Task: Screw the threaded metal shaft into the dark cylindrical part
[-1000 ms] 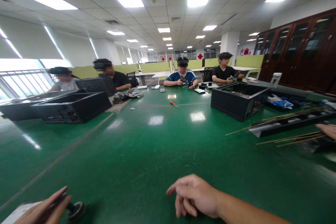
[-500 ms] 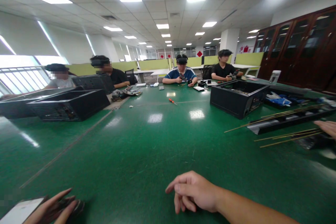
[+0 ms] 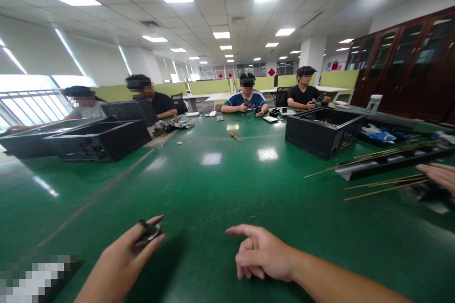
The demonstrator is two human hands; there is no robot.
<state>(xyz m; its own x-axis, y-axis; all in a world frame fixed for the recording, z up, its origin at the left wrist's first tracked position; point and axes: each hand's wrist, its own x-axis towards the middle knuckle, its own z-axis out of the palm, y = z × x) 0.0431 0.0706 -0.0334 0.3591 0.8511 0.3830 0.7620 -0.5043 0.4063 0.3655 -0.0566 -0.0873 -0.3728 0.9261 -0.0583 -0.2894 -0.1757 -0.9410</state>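
My left hand (image 3: 122, 251) is closed, with its thumb and fingers round a small dark metal part (image 3: 148, 233), held over the green table at the lower left. The part has a shiny rim and a dark knob-like end; its exact kind does not show. My right hand (image 3: 261, 253) is over the table at lower centre, index finger stretched to the left and the other fingers loosely curled. Nothing shows in it. A flat white and dark item (image 3: 35, 279), blurred out, lies at the lower left corner beside my left forearm.
A screwdriver (image 3: 234, 137) with an orange handle lies mid-table. Black computer cases stand at left (image 3: 103, 142) and right (image 3: 320, 135). Thin brass-coloured rods (image 3: 384, 187) lie at right near another person's hand (image 3: 439, 175). Several people sit around the table's far side (image 3: 199, 125).
My left hand has moved right and up, away from the flat white item, carrying the small dark metal part. My right hand stays nearly in place, its index finger now straighter.
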